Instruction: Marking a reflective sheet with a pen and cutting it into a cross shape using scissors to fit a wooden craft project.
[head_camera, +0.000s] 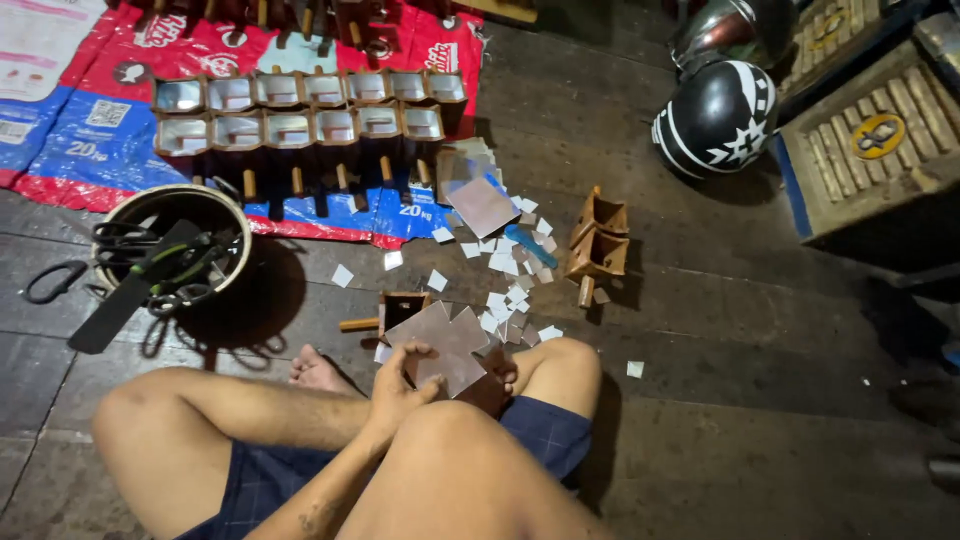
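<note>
**Mirror sheet, floor setup**

Shiny mirror sheet (445, 345) sits tilted between my knees, just in front of a small wooden box (400, 306). My left hand (398, 378) reaches over my thigh, fingers pinched on its near edge. Right hand (505, 378) is mostly hidden behind it, so can't tell its grip.
</note>
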